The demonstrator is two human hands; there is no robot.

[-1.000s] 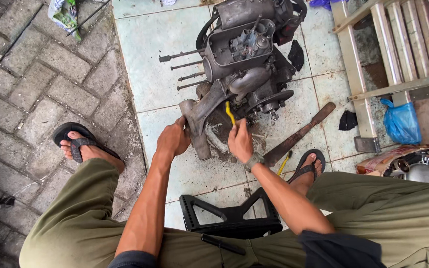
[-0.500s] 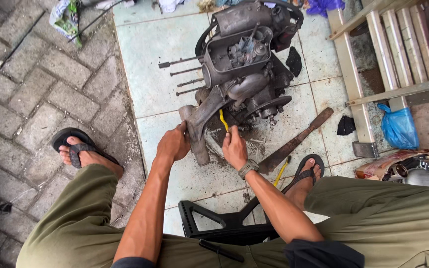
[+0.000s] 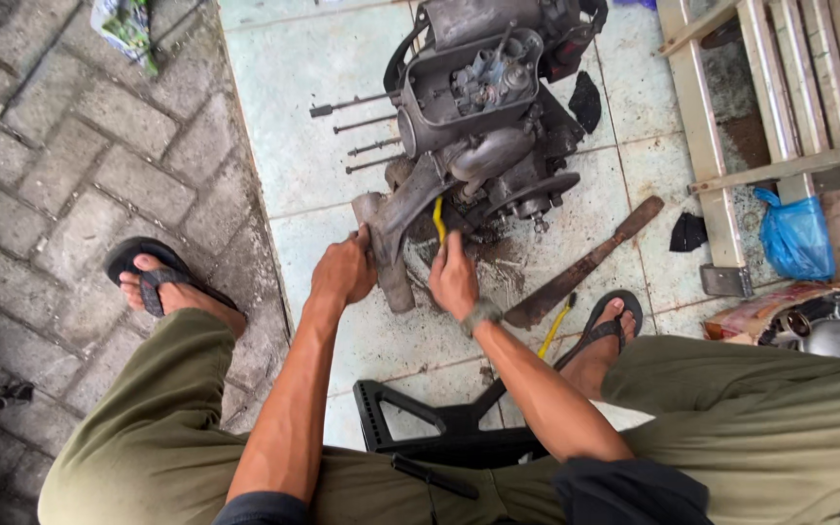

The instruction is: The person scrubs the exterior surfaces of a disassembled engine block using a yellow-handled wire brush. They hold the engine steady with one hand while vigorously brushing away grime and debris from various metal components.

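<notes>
Left hand clamped on engine arm; right hand fingers closed round yellow tool; bare tiled floor toward its left edge.

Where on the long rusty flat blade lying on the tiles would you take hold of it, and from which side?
Grip the rusty blade at its narrower near end beside the person's right foot, coming from above. It lies flat and slanted on the tiled floor, the broad tip pointing away toward the wooden frame, and the near end looks easiest to reach. Both hands are busy at the engine.
</notes>
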